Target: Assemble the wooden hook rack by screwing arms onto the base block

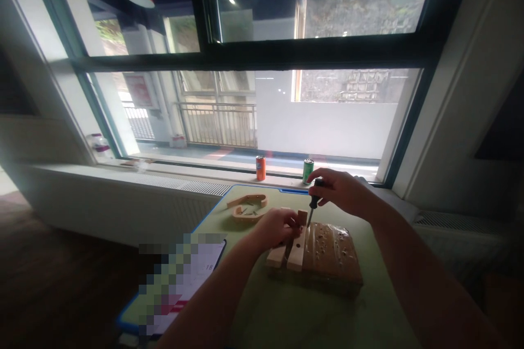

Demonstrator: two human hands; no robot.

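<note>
My right hand is closed round the black handle of a screwdriver, held nearly upright. Its shaft points down at a light wooden strip; whether the tip meets a screw is too small to tell. My left hand rests at the upper part of this strip with its fingers bent and pressed together, and what they pinch is hidden. A second wooden strip lies just left, partly under my left hand. Both strips lie on a brown block wrapped in clear film, its top marked with several holes.
Two curved wooden pieces lie at the table's back left, with several screws beside them. A tablet-like screen, partly pixelated, sits at the left edge. An orange can and a green can stand on the windowsill.
</note>
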